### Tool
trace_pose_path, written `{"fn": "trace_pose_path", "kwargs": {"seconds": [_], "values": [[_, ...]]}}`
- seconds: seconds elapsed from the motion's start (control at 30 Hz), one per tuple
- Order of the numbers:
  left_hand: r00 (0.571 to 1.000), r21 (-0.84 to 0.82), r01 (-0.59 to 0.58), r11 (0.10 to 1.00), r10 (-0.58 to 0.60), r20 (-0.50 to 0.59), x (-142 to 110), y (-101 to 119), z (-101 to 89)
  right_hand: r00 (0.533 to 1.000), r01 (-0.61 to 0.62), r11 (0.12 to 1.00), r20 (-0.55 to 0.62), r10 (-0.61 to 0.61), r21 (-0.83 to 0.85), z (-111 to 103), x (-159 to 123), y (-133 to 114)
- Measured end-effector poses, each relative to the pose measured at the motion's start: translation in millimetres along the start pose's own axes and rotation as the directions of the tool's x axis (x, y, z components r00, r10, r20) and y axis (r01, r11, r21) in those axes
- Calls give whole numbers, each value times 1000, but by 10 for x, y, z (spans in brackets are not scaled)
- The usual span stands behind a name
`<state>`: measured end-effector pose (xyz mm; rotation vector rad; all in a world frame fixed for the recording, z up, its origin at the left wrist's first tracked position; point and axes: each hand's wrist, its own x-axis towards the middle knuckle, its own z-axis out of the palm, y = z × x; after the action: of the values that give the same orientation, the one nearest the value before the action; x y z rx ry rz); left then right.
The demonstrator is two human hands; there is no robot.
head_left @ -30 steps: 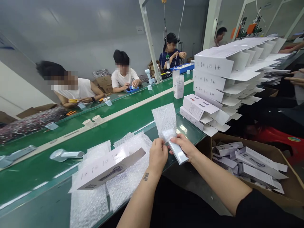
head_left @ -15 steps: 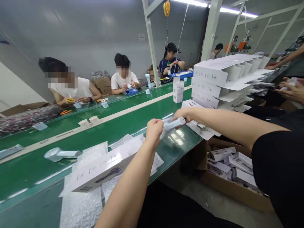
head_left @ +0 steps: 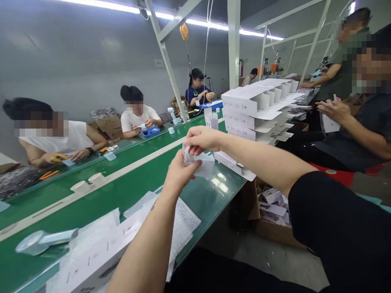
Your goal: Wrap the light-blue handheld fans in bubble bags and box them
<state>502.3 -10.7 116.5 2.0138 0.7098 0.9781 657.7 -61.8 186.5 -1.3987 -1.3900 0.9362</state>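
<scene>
My left hand (head_left: 180, 173) and my right hand (head_left: 200, 139) are raised over the green belt (head_left: 128, 179), both closed on a bubble-wrapped item (head_left: 198, 162) held between them. The left hand grips it from below, the right pinches its top. Under my left forearm lie loose bubble-wrap sheets (head_left: 183, 221) and a white product box (head_left: 97, 254). A pale blue handheld device (head_left: 42, 240) rests on the belt at the left.
A tall stack of open white boxes (head_left: 253, 110) stands at the belt's right end. A cardboard carton (head_left: 271, 203) of filled boxes sits on the floor below. Several workers sit across the belt; another person (head_left: 360, 122) sits close at my right.
My hands rose and moved forward; the bubble wrap now encloses the item they hold. The view tilted up and swung right, revealing the person at my right.
</scene>
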Motion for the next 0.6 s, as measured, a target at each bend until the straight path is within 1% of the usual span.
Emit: {"fn": "trace_pose_path", "kwargs": {"seconds": [0.03, 0.07, 0.1, 0.13, 0.17, 0.2, 0.23, 0.27, 0.3, 0.33, 0.37, 0.4, 0.43, 0.5, 0.53, 0.57, 0.6], "values": [[995, -50, 97, 994, -98, -10, -29, -35, 7, 998, 59, 998, -27, -59, -15, -52, -193, 74], [981, -112, 181, 977, -187, -47, -52, -63, -6, 988, 120, 991, -85, -125, -64, -146, -413, 197], [967, -162, 221, 962, -237, -88, -66, -81, -40, 940, 170, 972, -269, -209, -161, -271, -647, 372], [956, -220, 231, 948, -263, -130, -72, -86, -89, 829, 141, 957, -498, -255, -255, -409, -877, 595], [949, -273, 228, 935, -276, -153, -72, -79, -148, 671, 40, 950, -695, -256, -310, -543, -1086, 853], [947, -314, 221, 923, -280, -158, -65, -59, -207, 519, -80, 947, -824, -226, -310, -655, -1259, 1128], [948, -348, 217, 912, -281, -147, -56, -29, -259, 455, -160, 946, -871, -183, -282, -736, -1386, 1396], [951, -379, 219, 899, -284, -125, -47, 7, -300, 429, -221, 941, -892, -144, -258, -780, -1462, 1636], [952, -409, 227, 884, -291, -99, -40, 44, -328, 427, -266, 934, -898, -109, -240, -788, -1491, 1828], [950, -440, 240, 865, -303, -76, -37, 79, -346, 433, -284, 931, -897, -89, -230, -767, -1479, 1958], [948, -468, 254, 846, -313, -52, -40, 108, -358, 433, -287, 931, -897, -85, -227, -726, -1437, 2019], [947, -493, 263, 829, -319, -31, -49, 129, -371, 423, -274, 934, -901, -99, -231, -675, -1374, 2011], [949, -512, 264, 817, -316, -16, -61, 144, -390, 406, -244, 938, -904, -133, -248, -622, -1299, 1941], [958, -538, 230, 811, -285, -19, -92, 164, -456, 379, -161, 938, -897, -229, -307, -533, -1127, 1669], [965, -550, 192, 813, -259, -46, -107, 178, -504, 384, -107, 932, -879, -284, -348, -501, -1032, 1498], [970, -563, 137, 815, -227, -92, -122, 199, -555, 404, -43, 919, -849, -342, -391, -474, -927, 1323], [970, -575, 73, 815, -191, -148, -135, 228, -607, 436, 27, 902, -807, -398, -431, -451, -812, 1159]]}}
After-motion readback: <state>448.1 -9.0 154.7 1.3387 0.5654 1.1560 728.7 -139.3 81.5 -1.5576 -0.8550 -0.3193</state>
